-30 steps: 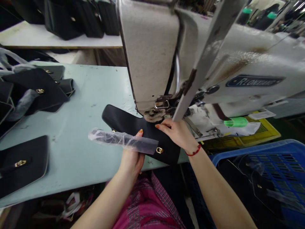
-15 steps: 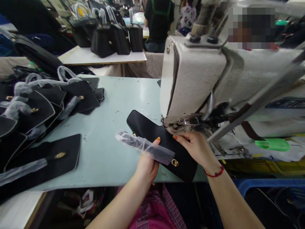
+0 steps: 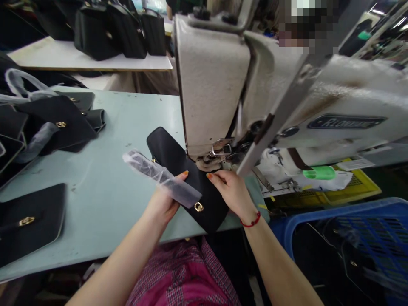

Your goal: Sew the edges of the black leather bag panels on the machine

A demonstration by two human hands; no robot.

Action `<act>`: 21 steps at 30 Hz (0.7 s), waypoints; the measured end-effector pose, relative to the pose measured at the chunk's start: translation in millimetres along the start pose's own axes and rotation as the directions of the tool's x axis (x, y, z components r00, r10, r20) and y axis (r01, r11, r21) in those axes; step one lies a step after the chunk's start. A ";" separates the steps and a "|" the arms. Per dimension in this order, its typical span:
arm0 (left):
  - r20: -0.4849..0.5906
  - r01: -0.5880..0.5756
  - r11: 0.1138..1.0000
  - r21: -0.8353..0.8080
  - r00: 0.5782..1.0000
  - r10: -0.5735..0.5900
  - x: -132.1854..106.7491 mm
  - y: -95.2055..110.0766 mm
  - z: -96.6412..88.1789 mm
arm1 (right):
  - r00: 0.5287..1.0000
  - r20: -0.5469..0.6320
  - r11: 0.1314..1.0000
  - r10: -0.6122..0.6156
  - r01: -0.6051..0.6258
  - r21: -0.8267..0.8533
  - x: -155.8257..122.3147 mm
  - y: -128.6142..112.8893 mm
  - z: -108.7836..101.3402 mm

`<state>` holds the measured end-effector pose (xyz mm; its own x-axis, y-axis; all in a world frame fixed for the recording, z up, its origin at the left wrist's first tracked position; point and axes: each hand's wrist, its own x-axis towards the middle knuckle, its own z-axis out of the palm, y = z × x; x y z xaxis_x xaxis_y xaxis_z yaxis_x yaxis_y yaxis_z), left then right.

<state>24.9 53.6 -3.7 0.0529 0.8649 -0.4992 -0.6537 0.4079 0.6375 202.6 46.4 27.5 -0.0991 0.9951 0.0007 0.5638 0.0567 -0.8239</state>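
left hand [image 3: 162, 204] under flap [image 3: 207, 208], right hand [image 3: 231, 191] atop

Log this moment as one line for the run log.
left hand: holds black bag flap and plastic-wrapped strap | right hand: rests on flap | flap: reaches sewing machine presser foot

Left hand [image 3: 162, 205] gripping black flap [image 3: 208, 212] and plastic-wrapped strap [image 3: 156, 175], right hand [image 3: 231, 191] pressing down, right beside sewing machine [image 3: 210, 85], blue crate [image 3: 287, 225] nearby

A black handbag flap [image 3: 208, 208] with a gold clasp [image 3: 199, 207] lies over a pale green counter [image 3: 95, 204]; a pink plaid shirt [image 3: 181, 276] sits at bottom centre.
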 end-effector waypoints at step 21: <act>0.067 0.021 0.845 0.534 0.996 -0.067 58.8 82.9 9.1 | 0.985 0.039 0.836 0.169 -0.164 0.524 -35.5 -3.5 49.8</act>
<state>-19.2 141.0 25.1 0.1470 0.8530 -0.5008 -0.1479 0.5195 0.8416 163.3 6.8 2.1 -0.0344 0.9864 -0.1610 0.0575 -0.1589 -0.9856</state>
